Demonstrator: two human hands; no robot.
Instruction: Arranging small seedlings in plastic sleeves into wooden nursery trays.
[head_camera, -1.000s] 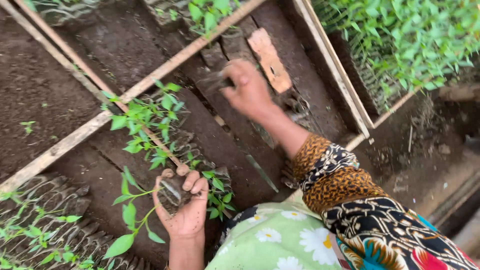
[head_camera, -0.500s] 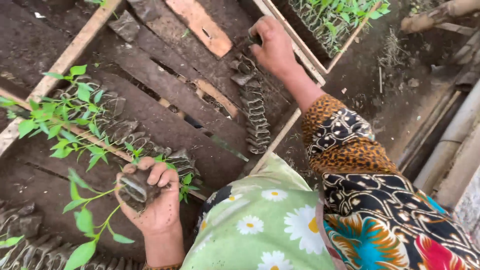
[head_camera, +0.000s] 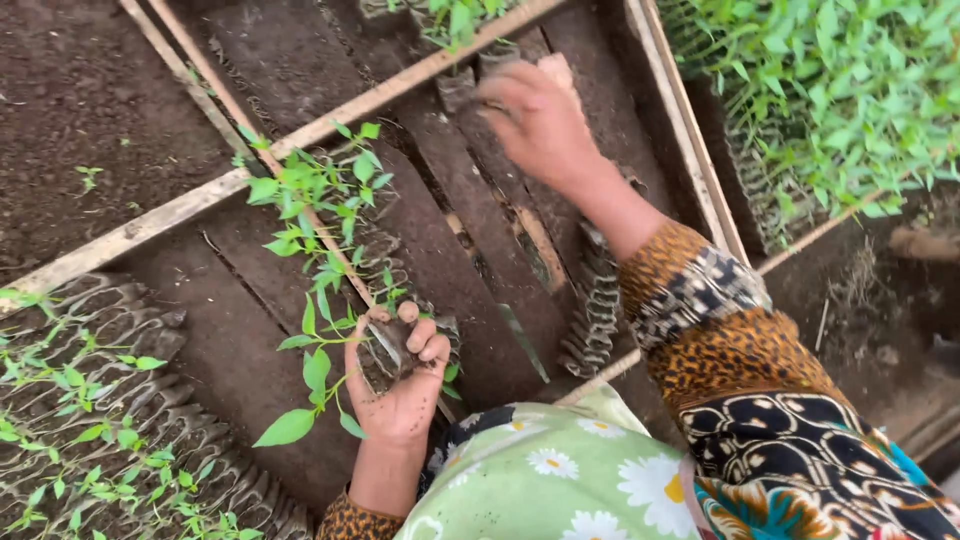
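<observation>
My left hand (head_camera: 400, 385) is closed around a small soil-filled seedling bag (head_camera: 388, 345) with a green seedling (head_camera: 312, 365) leaning out to the left. My right hand (head_camera: 535, 120), blurred with motion, reaches forward over a dark soil bag (head_camera: 462, 88) at the far end of the wooden frame; whether it grips anything I cannot tell. A row of seedlings in bags (head_camera: 325, 215) stands along a thin stick just beyond my left hand.
A wooden frame (head_camera: 690, 140) of planks and slats lies over dark soil. A dense bed of green seedlings (head_camera: 840, 90) fills the upper right. More bagged seedlings (head_camera: 90, 420) crowd the lower left. Collapsed bags (head_camera: 595, 310) lie beside my right sleeve.
My right hand has come back from the frame's right edge to the bag at the far end. The view has swung right. My left hand still holds its seedling bag.
</observation>
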